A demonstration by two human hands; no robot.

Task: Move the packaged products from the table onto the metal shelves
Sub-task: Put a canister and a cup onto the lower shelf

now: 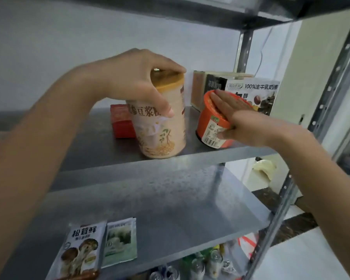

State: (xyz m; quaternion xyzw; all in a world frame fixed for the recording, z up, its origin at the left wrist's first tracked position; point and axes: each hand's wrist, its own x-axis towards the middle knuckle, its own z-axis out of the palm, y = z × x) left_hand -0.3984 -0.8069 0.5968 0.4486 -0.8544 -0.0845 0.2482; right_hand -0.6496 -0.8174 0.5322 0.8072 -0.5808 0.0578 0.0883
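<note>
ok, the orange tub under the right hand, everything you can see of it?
The orange tub is a short, round, plastic-looking container with an orange lid, a dark base and a white barcode label on its side. It sits tilted toward the camera on the upper metal shelf, near the front edge. The right hand lies flat over its lid, thumb against the label. Boxes stand behind it; the tall canister stands apart on its left.

Left hand [137, 81] gripping canister [162, 126], right hand [236, 118] seemingly pressing tub [209, 123]

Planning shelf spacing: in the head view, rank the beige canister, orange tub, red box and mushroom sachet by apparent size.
1. Beige canister, clearly largest.
2. Mushroom sachet, though it lies nearer the camera.
3. Orange tub, partly covered by the right hand.
4. Red box, mostly hidden, so unsure.
</note>
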